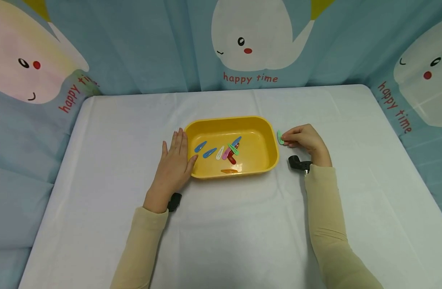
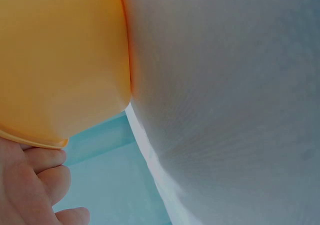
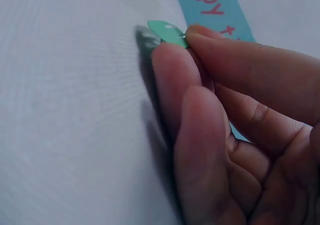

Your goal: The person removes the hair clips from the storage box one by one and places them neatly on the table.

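A yellow tray (image 1: 257, 160) holds several hair clips: two blue clips (image 1: 209, 153) at the left, a white clip (image 1: 220, 153), an orange clip (image 1: 229, 171) by the near wall, and a cluster with a green clip (image 1: 233, 149) lying over red, pink and blue ones. My left hand (image 1: 174, 162) rests along the tray's left rim, fingers straight and thumb over the near-left corner. Just right of the tray, my right hand (image 1: 305, 138) pinches a green hair clip (image 3: 169, 33) between thumb and fingertips, close over the cloth.
White cloth (image 1: 235, 237) covers the table under the tray. Behind and at both sides hangs a blue curtain (image 1: 148, 48) with whale prints. A black wrist camera (image 1: 298, 163) sits at the right wrist, another (image 1: 174, 202) at the left.
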`<state>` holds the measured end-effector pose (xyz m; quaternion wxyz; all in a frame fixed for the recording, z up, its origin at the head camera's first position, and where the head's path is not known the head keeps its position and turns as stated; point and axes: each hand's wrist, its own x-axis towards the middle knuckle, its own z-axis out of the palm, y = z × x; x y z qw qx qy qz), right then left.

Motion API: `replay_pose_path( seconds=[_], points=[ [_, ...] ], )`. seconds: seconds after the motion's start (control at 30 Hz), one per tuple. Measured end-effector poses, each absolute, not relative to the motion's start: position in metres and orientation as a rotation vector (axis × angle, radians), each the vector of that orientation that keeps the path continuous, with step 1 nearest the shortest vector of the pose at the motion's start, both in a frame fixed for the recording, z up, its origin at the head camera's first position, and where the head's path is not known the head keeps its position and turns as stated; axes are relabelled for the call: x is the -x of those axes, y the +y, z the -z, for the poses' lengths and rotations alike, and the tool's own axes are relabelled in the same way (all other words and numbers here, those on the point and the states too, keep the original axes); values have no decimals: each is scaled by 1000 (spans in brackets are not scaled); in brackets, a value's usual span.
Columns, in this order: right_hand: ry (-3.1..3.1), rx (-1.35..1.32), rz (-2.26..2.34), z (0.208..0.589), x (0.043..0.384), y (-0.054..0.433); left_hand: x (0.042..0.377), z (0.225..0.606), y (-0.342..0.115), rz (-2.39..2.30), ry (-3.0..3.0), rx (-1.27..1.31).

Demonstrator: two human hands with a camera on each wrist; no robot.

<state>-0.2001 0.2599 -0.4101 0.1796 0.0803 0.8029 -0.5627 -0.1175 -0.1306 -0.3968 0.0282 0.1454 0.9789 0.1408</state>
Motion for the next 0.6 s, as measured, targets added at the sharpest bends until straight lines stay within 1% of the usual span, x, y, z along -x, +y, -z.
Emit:
replay_pose_path(
  seconds=[0.33,0.6],
  points=[
    [2374,-281,1470,408,200,252,117,396,-130,-440,3018,-451],
    [2409,-268,1429,406,200,252,117,396,-130,-438,3016,-441]
  ],
)
